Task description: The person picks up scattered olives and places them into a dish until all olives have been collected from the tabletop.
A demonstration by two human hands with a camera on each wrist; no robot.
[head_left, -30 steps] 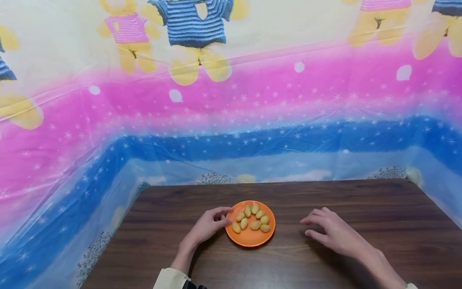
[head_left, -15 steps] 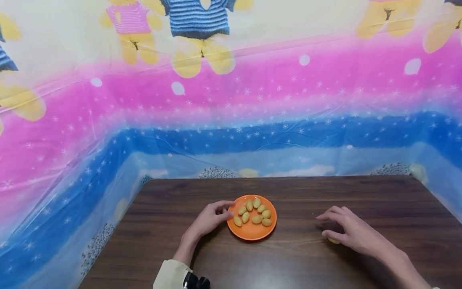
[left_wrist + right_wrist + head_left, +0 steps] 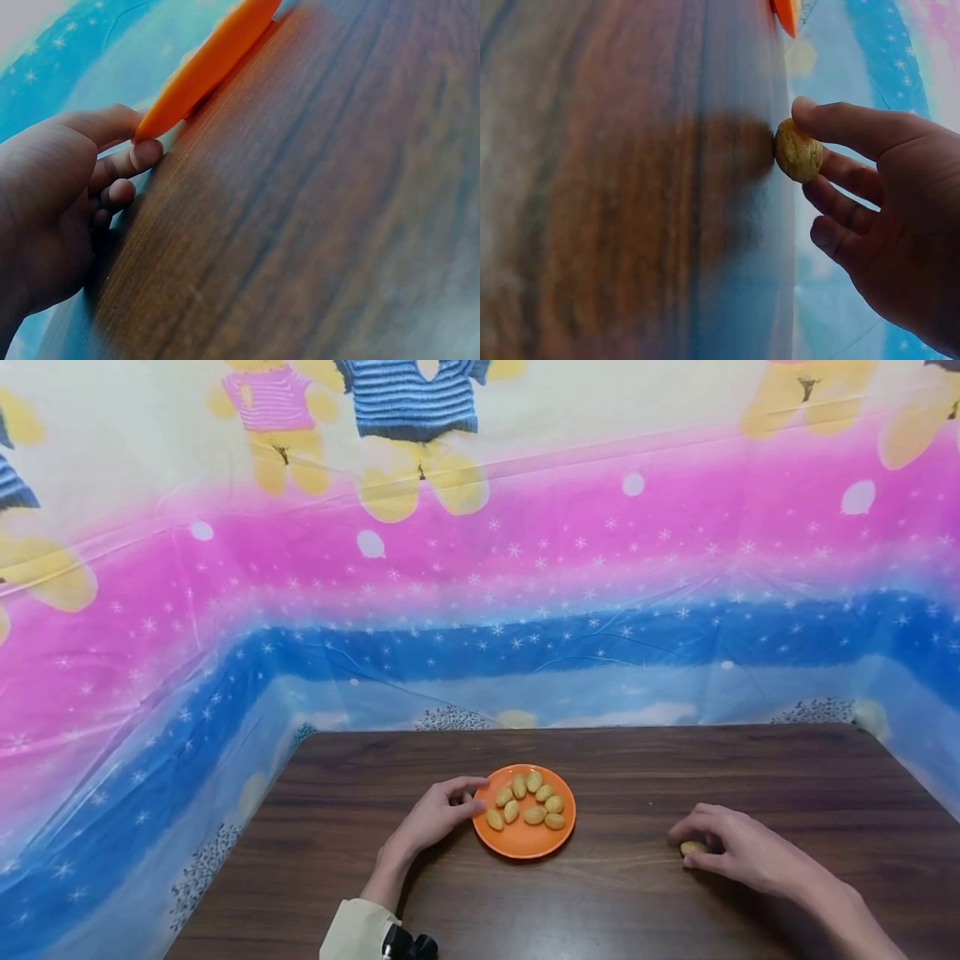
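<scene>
An orange plate point(image 3: 517, 842) lies on the dark wooden table, with several yellow-brown walnuts point(image 3: 535, 815) spread over it. My left hand point(image 3: 432, 814) holds the plate's left rim; in the left wrist view, thumb and finger pinch the orange edge point(image 3: 202, 71). Well to the right of the plate, my right hand point(image 3: 750, 852) is low over the tabletop, its fingers bent around a single walnut point(image 3: 692, 848). The right wrist view has this walnut point(image 3: 799, 151) at the table surface, between the thumb and the fingers; the far fingertips are partly hidden behind it.
The wooden table point(image 3: 600, 910) reaches back to a patterned cloth backdrop point(image 3: 480, 652) in pink and blue. A black device point(image 3: 408, 943) sits at the left wrist by a pale sleeve point(image 3: 356, 927).
The right hand has moved right and lowered, and its fingers have closed around the lone walnut. The left hand stays at the plate. The head view has tilted slightly.
</scene>
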